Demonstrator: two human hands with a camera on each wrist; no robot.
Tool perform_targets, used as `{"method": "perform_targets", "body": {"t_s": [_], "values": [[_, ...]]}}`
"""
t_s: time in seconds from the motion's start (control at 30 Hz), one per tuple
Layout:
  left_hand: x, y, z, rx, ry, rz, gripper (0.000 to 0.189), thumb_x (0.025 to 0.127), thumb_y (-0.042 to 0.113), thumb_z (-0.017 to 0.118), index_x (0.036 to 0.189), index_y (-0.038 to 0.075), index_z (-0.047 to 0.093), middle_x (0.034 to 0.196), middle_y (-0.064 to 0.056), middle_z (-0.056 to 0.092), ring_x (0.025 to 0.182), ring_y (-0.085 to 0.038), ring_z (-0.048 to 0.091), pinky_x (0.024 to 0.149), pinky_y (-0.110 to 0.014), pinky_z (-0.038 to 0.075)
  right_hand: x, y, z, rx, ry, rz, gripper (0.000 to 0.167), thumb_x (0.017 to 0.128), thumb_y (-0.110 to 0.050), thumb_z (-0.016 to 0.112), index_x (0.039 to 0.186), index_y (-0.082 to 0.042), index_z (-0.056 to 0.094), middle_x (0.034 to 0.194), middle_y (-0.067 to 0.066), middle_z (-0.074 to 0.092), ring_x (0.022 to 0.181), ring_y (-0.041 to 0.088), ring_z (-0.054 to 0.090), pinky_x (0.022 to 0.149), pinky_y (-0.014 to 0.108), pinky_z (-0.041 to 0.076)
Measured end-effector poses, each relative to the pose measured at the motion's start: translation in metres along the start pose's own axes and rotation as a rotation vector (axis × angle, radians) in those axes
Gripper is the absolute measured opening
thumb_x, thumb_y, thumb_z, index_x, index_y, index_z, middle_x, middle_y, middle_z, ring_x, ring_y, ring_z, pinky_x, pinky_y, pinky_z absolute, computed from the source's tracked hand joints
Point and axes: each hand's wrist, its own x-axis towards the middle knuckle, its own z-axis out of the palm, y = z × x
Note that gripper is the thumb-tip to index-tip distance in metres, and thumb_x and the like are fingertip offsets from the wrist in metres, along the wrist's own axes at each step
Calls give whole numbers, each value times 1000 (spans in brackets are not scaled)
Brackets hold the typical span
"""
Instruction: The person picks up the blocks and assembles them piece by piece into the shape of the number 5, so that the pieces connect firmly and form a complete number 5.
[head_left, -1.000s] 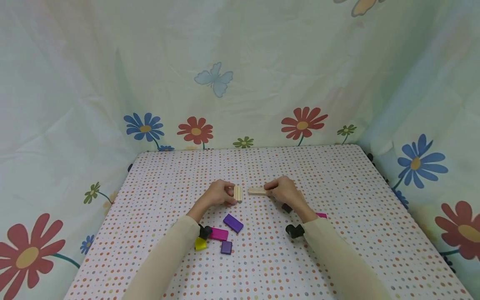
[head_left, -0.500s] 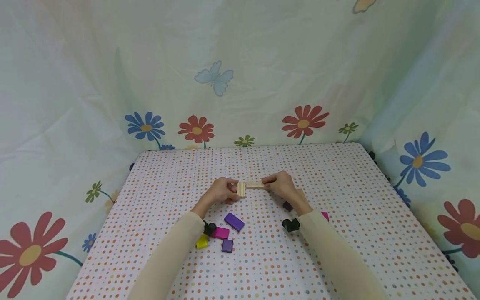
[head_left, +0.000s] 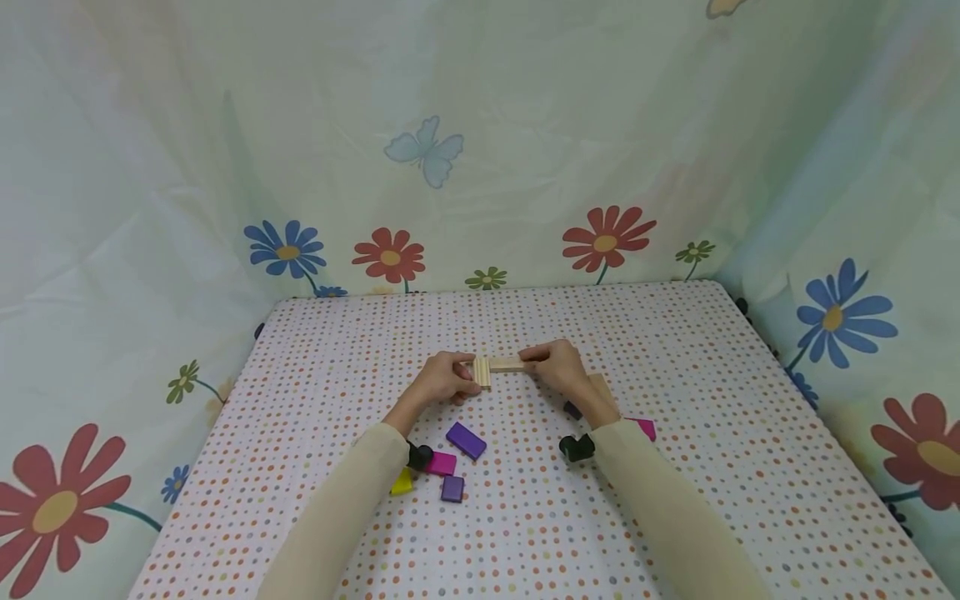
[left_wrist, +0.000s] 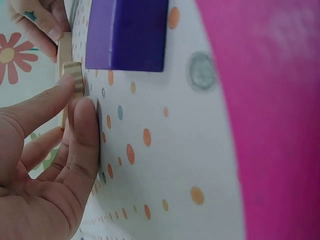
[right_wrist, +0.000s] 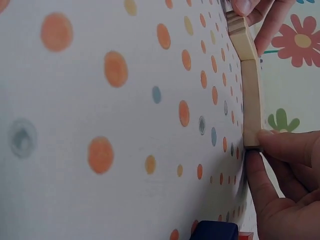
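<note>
My left hand (head_left: 441, 378) pinches a small wooden block (head_left: 482, 373) with a striped top between thumb and fingers. To its right, my right hand (head_left: 558, 368) grips the end of a longer plain wooden block (head_left: 506, 365). Both blocks lie on the dotted tabletop, and in the right wrist view the plain block (right_wrist: 251, 100) meets the striped block (right_wrist: 242, 39) end to side. The left wrist view shows my left fingers (left_wrist: 82, 135) around the striped block (left_wrist: 73, 75), with the right hand (left_wrist: 39, 20) beyond it.
Nearer my body lie a purple block (head_left: 467, 441), a smaller purple block (head_left: 452, 489), a pink block (head_left: 441, 463) and a yellow block (head_left: 402, 482). By my right wrist are a dark block (head_left: 572, 410), a wooden piece (head_left: 601, 386) and another pink block (head_left: 642, 428).
Both hands have moved slightly away from my body. The gap between the striped block and the plain block has closed, so they now touch.
</note>
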Motion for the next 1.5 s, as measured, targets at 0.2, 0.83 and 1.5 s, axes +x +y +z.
{"method": "perform_targets", "body": {"t_s": [0.2, 0.83, 1.5], "values": [[0, 1, 1, 6, 9, -15, 71, 91, 8, 83, 156, 8, 53, 95, -7, 68, 64, -11, 66, 60, -26, 60, -1, 0, 1, 2, 4, 0, 25, 102, -8, 68, 125, -7, 79, 138, 19, 71, 123, 37, 68, 101, 48, 60], [-1, 3, -1, 52, -24, 7, 81, 93, 15, 82, 163, 9, 42, 104, -9, 69, 73, -12, 68, 65, -24, 56, -2, 0, -5, -5, 26, 12, 27, 101, -8, 70, 128, -4, 76, 132, 18, 74, 118, 36, 70, 97, 45, 61], [-39, -20, -24, 46, 90, 93, 49, 103, 16, 68, 150, 6, 58, 127, -16, 72, 97, -24, 77, 78, -36, 64, -25, 23, -66, 55, 110, 91, 36, 105, -11, 65, 141, -5, 67, 141, 22, 67, 130, 39, 64, 106, 48, 56]]}}
